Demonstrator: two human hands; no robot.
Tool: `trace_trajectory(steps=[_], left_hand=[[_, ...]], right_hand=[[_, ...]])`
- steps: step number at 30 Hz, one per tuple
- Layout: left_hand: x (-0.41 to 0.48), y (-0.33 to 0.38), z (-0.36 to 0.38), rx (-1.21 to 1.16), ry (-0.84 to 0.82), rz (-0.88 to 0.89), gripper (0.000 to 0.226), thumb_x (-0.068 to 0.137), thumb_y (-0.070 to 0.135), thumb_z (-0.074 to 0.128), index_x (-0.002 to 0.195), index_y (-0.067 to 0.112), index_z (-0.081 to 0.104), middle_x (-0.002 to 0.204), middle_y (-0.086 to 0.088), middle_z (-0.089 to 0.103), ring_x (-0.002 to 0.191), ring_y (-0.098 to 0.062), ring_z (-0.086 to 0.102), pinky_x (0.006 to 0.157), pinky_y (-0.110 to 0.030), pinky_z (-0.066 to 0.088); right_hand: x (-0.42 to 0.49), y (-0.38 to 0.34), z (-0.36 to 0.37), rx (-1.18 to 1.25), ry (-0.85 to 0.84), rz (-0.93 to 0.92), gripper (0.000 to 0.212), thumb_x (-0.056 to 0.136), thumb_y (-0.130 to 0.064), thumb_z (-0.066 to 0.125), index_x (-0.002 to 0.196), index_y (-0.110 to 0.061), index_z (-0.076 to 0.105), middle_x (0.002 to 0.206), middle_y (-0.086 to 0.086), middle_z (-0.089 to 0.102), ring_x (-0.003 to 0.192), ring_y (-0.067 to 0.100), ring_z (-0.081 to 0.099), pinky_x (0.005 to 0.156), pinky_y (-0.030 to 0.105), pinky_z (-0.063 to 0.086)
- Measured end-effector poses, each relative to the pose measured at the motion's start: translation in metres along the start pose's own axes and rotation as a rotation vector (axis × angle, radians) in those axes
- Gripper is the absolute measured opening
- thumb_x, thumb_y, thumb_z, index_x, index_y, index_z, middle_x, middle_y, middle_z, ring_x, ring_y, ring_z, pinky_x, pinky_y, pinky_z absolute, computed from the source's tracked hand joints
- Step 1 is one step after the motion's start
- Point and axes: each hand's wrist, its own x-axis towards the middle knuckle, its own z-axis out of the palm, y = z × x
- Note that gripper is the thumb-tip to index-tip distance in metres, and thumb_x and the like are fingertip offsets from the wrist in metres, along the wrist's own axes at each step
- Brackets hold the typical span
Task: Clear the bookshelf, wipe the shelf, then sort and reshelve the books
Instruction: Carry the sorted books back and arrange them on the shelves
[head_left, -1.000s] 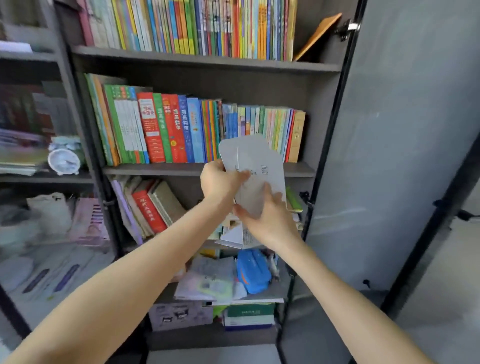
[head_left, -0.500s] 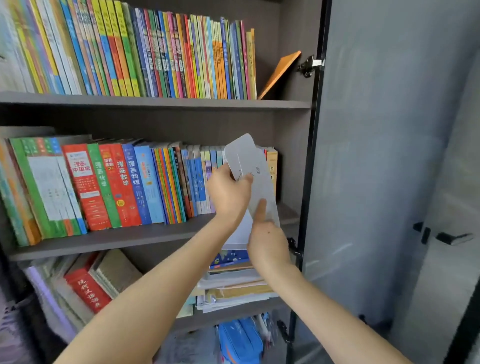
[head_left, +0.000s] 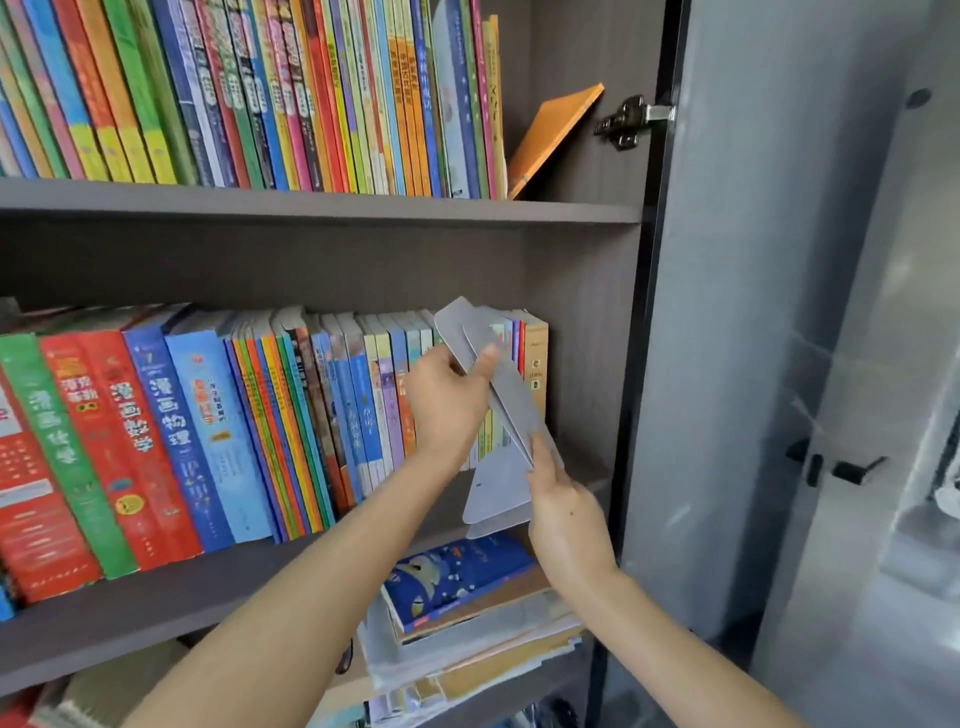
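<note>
Both hands are on the grey bookend (head_left: 498, 483). The left hand (head_left: 447, 400) has a tight grip round its upper blade, thumb pressed on the face. The right hand (head_left: 563, 514) grip pinches the lower part. It's held tilted, just in front of the last books (head_left: 535, 374) at the right end of the middle shelf (head_left: 156, 608).
</note>
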Motion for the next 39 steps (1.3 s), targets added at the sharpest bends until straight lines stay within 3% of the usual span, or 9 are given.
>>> trace_trajectory(steps=[3, 7, 15, 17, 21, 25, 28, 31, 39], left_hand=[[0.009, -0.01, 0.007, -0.013, 0.01, -0.024, 0.021, 0.09, 0.025, 0.065, 0.071, 0.018, 0.06, 0.077, -0.004, 0.067, 0.074, -0.026, 0.067, 0.066, -0.049, 0.056], [0.018, -0.009, 0.015, 0.016, 0.011, 0.02, 0.033, 0.09, 0.028, 0.064, 0.069, 0.003, 0.061, 0.068, -0.014, 0.064, 0.06, -0.024, 0.06, 0.055, -0.037, 0.052], [0.033, -0.011, -0.012, 0.21, 0.048, 0.152, 0.041, 0.092, 0.022, 0.06, 0.059, 0.003, 0.046, 0.05, -0.001, 0.037, 0.047, -0.013, 0.03, 0.042, -0.021, 0.022], [0.031, -0.01, -0.021, 0.273, 0.072, 0.228, 0.04, 0.093, 0.022, 0.058, 0.062, -0.002, 0.051, 0.051, -0.004, 0.043, 0.046, -0.01, 0.033, 0.043, -0.019, 0.026], [0.029, -0.007, -0.04, 0.329, 0.115, 0.303, 0.038, 0.094, 0.026, 0.057, 0.075, -0.007, 0.061, 0.066, -0.019, 0.061, 0.051, -0.02, 0.048, 0.046, -0.022, 0.032], [0.024, -0.008, -0.05, 0.343, 0.134, 0.325, 0.038, 0.094, 0.029, 0.057, 0.078, -0.005, 0.064, 0.07, -0.018, 0.064, 0.059, -0.028, 0.057, 0.049, -0.031, 0.035], [0.017, -0.008, -0.052, 0.341, 0.153, 0.333, 0.035, 0.094, 0.029, 0.057, 0.083, -0.003, 0.067, 0.075, -0.014, 0.068, 0.063, -0.022, 0.061, 0.054, -0.038, 0.046], [0.013, -0.012, -0.049, 0.317, 0.154, 0.32, 0.034, 0.094, 0.029, 0.058, 0.088, -0.003, 0.068, 0.08, -0.015, 0.07, 0.07, -0.027, 0.064, 0.06, -0.047, 0.052], [0.007, -0.014, -0.034, 0.326, 0.123, 0.301, 0.036, 0.093, 0.024, 0.06, 0.077, -0.008, 0.063, 0.065, -0.018, 0.061, 0.05, -0.014, 0.043, 0.046, -0.018, 0.03]], right_hand=[[0.003, 0.01, 0.011, 0.041, 0.065, -0.028, 0.066, 0.097, -0.009, 0.051, 0.152, -0.012, 0.014, 0.133, 0.008, 0.055, 0.105, 0.022, 0.064, 0.086, 0.028, 0.052], [0.009, 0.034, 0.035, 0.1, 0.249, -0.031, 0.072, 0.061, 0.012, 0.081, 0.128, 0.002, 0.055, 0.075, 0.01, 0.07, 0.053, 0.022, 0.066, 0.048, 0.028, 0.054], [0.031, 0.076, 0.039, 0.064, 0.404, 0.171, 0.038, 0.045, 0.021, 0.081, 0.072, 0.005, 0.06, 0.039, 0.001, 0.042, 0.027, 0.01, 0.034, 0.033, 0.007, 0.012], [0.04, 0.079, 0.043, 0.108, 0.399, 0.175, 0.031, 0.056, 0.024, 0.075, 0.072, 0.004, 0.057, 0.043, -0.002, 0.034, 0.034, 0.009, 0.026, 0.039, 0.004, 0.004], [0.061, 0.083, 0.051, 0.092, 0.282, 0.206, 0.019, 0.074, 0.01, 0.073, 0.086, 0.007, 0.059, 0.054, 0.012, 0.057, 0.04, 0.021, 0.051, 0.04, 0.016, 0.031], [0.087, 0.086, 0.06, 0.036, 0.347, 0.277, 0.032, 0.059, 0.01, 0.085, 0.066, 0.002, 0.055, 0.04, 0.01, 0.052, 0.028, 0.023, 0.05, 0.037, 0.008, 0.009], [0.098, 0.094, 0.052, -0.142, 0.196, 0.36, 0.006, 0.087, 0.006, 0.062, 0.09, 0.001, 0.059, 0.075, 0.012, 0.069, 0.065, 0.027, 0.069, 0.04, 0.02, 0.019], [0.098, 0.102, 0.048, -0.333, -0.039, 0.407, 0.024, 0.094, 0.002, 0.045, 0.109, -0.01, 0.06, 0.104, 0.003, 0.068, 0.094, 0.019, 0.066, 0.055, 0.024, 0.035], [0.088, 0.119, 0.051, -0.383, -0.241, 0.435, 0.029, 0.096, -0.001, 0.044, 0.12, -0.01, 0.058, 0.119, 0.005, 0.062, 0.108, 0.022, 0.061, 0.067, 0.025, 0.043]])
